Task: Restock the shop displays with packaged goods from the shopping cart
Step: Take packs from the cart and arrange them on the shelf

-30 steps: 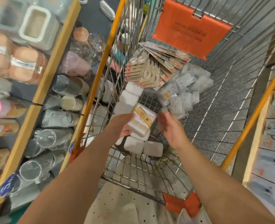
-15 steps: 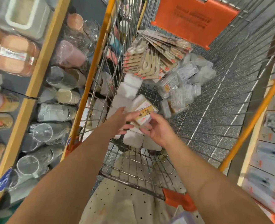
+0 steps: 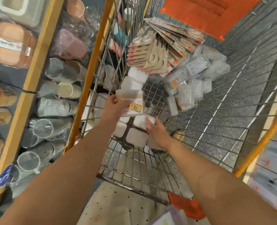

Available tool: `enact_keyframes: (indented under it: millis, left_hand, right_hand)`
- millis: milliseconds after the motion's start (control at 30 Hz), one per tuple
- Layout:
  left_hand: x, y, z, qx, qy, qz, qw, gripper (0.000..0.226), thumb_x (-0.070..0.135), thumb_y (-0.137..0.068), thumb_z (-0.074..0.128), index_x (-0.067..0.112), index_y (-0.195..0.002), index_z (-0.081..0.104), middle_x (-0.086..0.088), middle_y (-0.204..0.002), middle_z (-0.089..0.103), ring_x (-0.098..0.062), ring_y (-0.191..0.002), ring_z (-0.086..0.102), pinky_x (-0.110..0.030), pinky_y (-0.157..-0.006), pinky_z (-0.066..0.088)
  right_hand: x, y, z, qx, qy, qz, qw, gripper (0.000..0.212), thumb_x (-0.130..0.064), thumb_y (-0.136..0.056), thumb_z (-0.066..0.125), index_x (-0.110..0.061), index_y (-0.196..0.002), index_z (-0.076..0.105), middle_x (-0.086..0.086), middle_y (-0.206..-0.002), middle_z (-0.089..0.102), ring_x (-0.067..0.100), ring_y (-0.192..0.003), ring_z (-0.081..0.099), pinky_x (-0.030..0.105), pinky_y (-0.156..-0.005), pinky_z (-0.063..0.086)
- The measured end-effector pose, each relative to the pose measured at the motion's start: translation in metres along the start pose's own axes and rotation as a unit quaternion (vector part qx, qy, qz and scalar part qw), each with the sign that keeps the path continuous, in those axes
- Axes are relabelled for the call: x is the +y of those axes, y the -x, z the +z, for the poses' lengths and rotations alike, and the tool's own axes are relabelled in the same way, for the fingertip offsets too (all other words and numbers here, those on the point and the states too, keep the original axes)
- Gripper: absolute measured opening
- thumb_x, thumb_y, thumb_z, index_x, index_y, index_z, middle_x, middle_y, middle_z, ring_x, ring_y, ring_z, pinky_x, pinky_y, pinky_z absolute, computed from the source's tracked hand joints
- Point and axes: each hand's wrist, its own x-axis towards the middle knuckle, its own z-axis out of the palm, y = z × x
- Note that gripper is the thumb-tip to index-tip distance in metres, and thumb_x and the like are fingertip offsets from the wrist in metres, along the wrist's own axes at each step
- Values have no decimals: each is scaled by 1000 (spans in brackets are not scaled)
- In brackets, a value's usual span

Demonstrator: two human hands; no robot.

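I look down into a wire shopping cart [image 3: 215,120]. My left hand [image 3: 113,109] grips a clear box of cotton swabs [image 3: 131,103] with a yellow label, held above the cart floor. My right hand [image 3: 157,133] reaches down onto several white boxes [image 3: 137,137] lying at the cart's near end, fingers spread over one of them. Tan carded packs [image 3: 152,56] are fanned at the far end. A heap of clear plastic packets [image 3: 193,82] lies to their right.
A yellow-framed shelf [image 3: 35,65] on the left holds cups [image 3: 41,129], tumblers and orange lidded containers [image 3: 11,44]. The cart's orange flap [image 3: 204,15] stands at the far end. More boxed goods [image 3: 274,169] sit at the right. The speckled floor shows through the cart wires.
The swab box was between both hands; now only my left hand holds it, raised and moved left. My right hand let go and dropped onto the white boxes.
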Motion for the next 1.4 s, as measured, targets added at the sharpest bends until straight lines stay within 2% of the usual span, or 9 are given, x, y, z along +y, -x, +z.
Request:
enact_keyframes:
  millis: [100,233,367,533,767,900,1000,1167,1400]
  left_hand:
    - [0,1,-1,6,-9,1,1000,42,16,-87,68,15,-127,57,-2,-105,68,-16,-91,66,-27,-70,49]
    - [0,2,-6,-12,-6,-3,1000,35,19,-84,68,21,-118,59,-4,-107,68,-25,-102,65,-39,-84,54]
    - [-1,2,-6,-19,5,-2,1000,35,18,-82,68,23,-116,59,-5,-109,69,-27,-105,66,-47,-96,52]
    - [-4,5,-9,-27,21,-8,999,39,17,-81,69,20,-119,58,-9,-111,69,-30,-104,67,-49,-92,54]
    - [-3,6,-10,-21,43,-21,999,41,29,-83,67,10,-119,62,-12,-108,72,-30,-101,69,-43,-86,55]
    - [1,10,-10,-36,63,-10,997,32,30,-84,69,16,-113,63,-13,-110,71,-29,-100,69,-45,-90,55]
    - [4,12,-7,-52,77,-2,996,32,21,-95,60,22,-126,54,-5,-111,69,-23,-98,68,-39,-80,56]
    - [8,17,6,-96,83,12,992,55,29,-95,57,44,-145,40,2,-127,64,-22,-110,66,-45,-86,56]
    - [5,28,23,-173,146,9,974,60,56,-97,36,17,-141,49,-12,-132,63,-29,-117,63,-48,-85,57]
  right_hand:
    - [-7,-18,-9,-5,109,-52,993,95,-85,-80,19,-27,-156,24,-5,-165,-3,21,-151,1,47,-121,1]
    - [-11,-48,-26,31,-11,-54,998,93,-63,-59,77,-13,-134,54,14,-133,55,30,-118,56,48,-101,43]
    - [-7,-53,-27,34,-126,-7,991,99,-41,-41,92,-3,-124,54,18,-119,64,35,-110,63,48,-96,51]
    - [-12,-38,-15,30,-178,4,984,65,-11,-71,86,-4,-122,46,7,-110,62,29,-105,63,22,-72,53]
    - [-29,-13,-21,160,-394,4,905,33,-16,-88,66,-18,-117,50,12,-110,65,25,-91,66,36,-74,55]
    - [-36,18,-36,169,-474,16,864,36,-36,-81,64,-16,-111,61,16,-105,70,36,-96,68,51,-83,55]
    - [-56,33,-54,144,-533,-14,833,25,-33,-97,52,-15,-110,63,7,-95,73,27,-89,70,38,-73,56]
    - [-99,48,-77,50,-505,-70,859,23,-30,-100,45,-19,-92,63,-2,-73,74,12,-65,70,23,-58,53]
    - [-136,51,-56,15,-426,-116,897,13,-21,-100,46,-18,-105,58,2,-89,69,15,-77,69,31,-71,55]
